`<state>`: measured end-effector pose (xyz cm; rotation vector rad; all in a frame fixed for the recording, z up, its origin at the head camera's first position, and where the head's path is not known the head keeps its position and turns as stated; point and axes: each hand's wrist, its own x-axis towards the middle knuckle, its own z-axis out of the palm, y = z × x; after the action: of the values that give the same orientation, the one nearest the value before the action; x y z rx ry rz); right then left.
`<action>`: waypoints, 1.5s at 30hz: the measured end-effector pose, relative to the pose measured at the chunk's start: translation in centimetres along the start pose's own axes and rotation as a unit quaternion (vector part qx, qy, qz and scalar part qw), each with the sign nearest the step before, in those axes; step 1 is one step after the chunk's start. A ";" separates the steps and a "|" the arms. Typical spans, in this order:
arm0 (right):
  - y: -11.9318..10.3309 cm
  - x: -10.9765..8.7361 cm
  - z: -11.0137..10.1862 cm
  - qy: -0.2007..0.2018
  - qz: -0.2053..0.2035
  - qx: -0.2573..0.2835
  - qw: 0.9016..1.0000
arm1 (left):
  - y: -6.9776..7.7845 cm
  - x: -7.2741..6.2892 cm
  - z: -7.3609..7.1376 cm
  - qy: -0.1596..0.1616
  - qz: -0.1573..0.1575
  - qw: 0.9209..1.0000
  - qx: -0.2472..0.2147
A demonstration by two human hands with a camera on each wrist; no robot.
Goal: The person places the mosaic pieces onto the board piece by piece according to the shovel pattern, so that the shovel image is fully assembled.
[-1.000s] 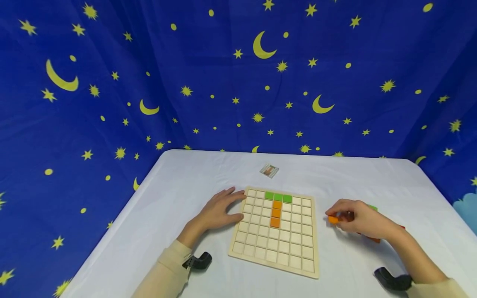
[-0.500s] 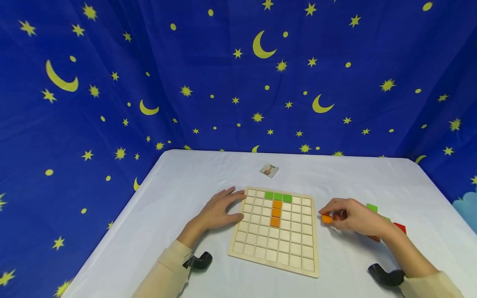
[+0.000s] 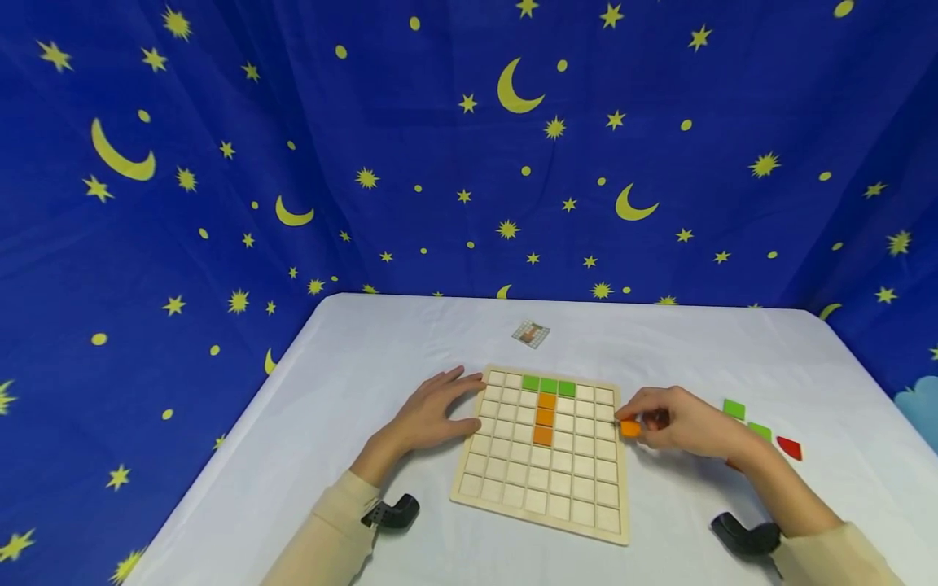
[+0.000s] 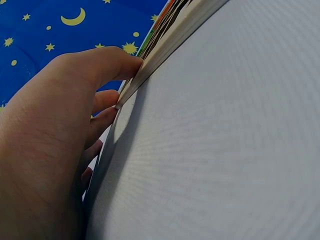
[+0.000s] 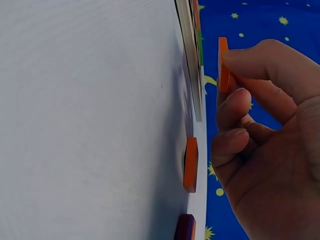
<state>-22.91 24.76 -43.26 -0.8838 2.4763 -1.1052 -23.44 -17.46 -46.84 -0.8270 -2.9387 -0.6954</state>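
Note:
A wooden grid board (image 3: 506,510) lies flat on the table, with a row of green tiles (image 3: 549,385) at its far side and a column of orange tiles (image 3: 545,417) running down from it. My left hand (image 3: 432,415) touches the board's left edge, thumb and fingertips against the rim, fingers spread. Thumb and fingers of my right hand (image 3: 681,423) pinch an orange tile (image 3: 629,429) at the board's right edge. In the right wrist view that held tile (image 5: 223,65) is seen edge-on, raised off the table. My other right fingers curl loosely toward the palm.
Right of the board lie loose green tiles (image 3: 734,409) and a red piece with a curved edge (image 3: 790,448). Another orange tile (image 5: 191,165) lies near my right hand. A small patterned card (image 3: 531,334) rests beyond the board. A starry blue curtain (image 3: 440,146) borders the table.
My right hand has moved left with the orange tile, from beside the loose pieces to the board's right edge, uncovering more green and red pieces. My left hand stays put.

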 end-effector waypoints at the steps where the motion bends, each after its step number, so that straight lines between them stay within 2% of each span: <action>1: 0.1 0.1 0.1 0.001 -0.003 -0.001 1.000 | 0.0 0.0 0.0 0.000 0.000 1.000 0.001; 6: -0.1 0.5 0.4 0.005 -0.008 -0.005 1.000 | -0.1 0.1 0.1 -0.002 -0.002 1.000 0.006; 13: -0.8 1.3 0.9 -0.008 -0.026 0.022 0.999 | -0.1 0.0 0.0 -0.004 0.001 1.000 0.007; 24: -1.4 2.4 1.8 -0.029 -0.038 0.008 0.999 | 0.1 0.0 -0.1 0.002 0.010 1.000 0.000; 45: -3.7 5.1 3.8 -0.051 -0.073 -0.003 0.996 | 0.1 0.0 0.0 0.004 0.008 1.000 -0.007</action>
<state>-23.43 17.42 -43.07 -1.1100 2.3654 -1.0694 -23.35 -17.39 -46.78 -0.8458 -2.9199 -0.7185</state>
